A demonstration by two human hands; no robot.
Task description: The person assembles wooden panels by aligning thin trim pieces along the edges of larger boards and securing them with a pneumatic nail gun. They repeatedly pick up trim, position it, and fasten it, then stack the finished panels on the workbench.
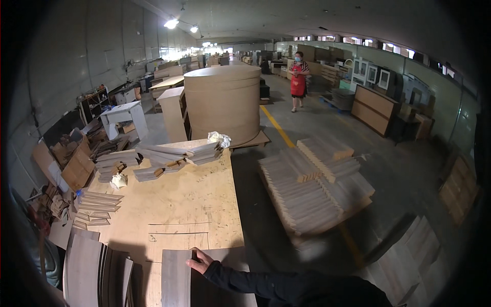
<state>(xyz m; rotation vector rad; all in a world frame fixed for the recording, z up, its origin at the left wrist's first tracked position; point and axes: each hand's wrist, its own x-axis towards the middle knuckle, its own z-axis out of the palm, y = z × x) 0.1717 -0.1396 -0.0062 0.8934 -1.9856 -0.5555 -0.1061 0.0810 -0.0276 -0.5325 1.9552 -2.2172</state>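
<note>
My right hand [200, 262] reaches in from the lower right in a dark sleeve. Its fingers are closed at the far edge of a grey wood-grain board [176, 279] at the front of the light wooden worktable [179, 204]. To the right of the fingers the board's surface is in dark shadow. Something small and dark shows at the fingertips, too small to name. Left of the board stand several curved grey panels [84, 271], packed side by side. My left hand is not in view.
Short grey strips [97, 202] and mitred grey pieces [153, 161] lie on the table, with crumpled white cloths [220, 138]. A large brown cylinder [222, 102] stands behind. Stacked grey boards [317, 189] sit to the right. A person in a red apron [298, 79] stands in the aisle.
</note>
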